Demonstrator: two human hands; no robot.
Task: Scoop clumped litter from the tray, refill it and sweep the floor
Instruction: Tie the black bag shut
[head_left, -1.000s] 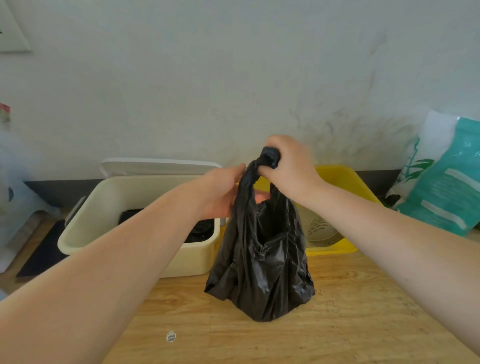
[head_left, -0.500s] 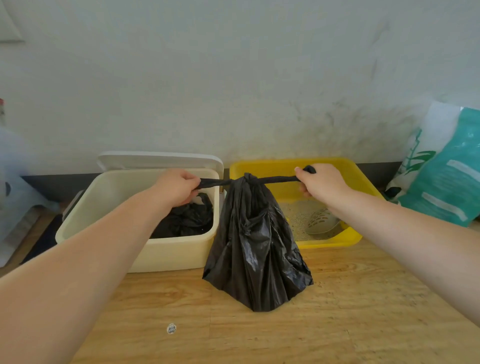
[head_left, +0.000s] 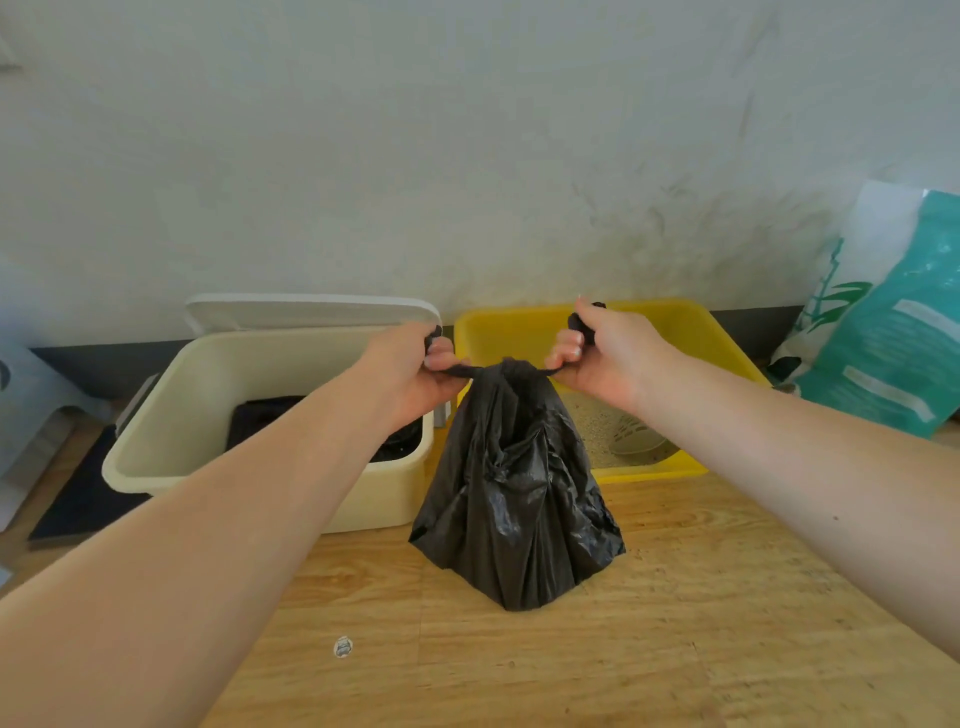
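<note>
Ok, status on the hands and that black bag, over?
Left hand and right hand each shut on a twisted end of the black plastic bag. Bag resting on wooden floor. Nothing in the way.

Both arms outstretched, left grip (head_left: 415, 371) and right grip (head_left: 602, 358) fisted.

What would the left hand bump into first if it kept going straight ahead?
Probably the bin lid standing open against the wall. The left hand, gripping the bag tie, points forward over the bin. Depth is unclear, so it might pass the lid's right end and reach the wall.
</note>
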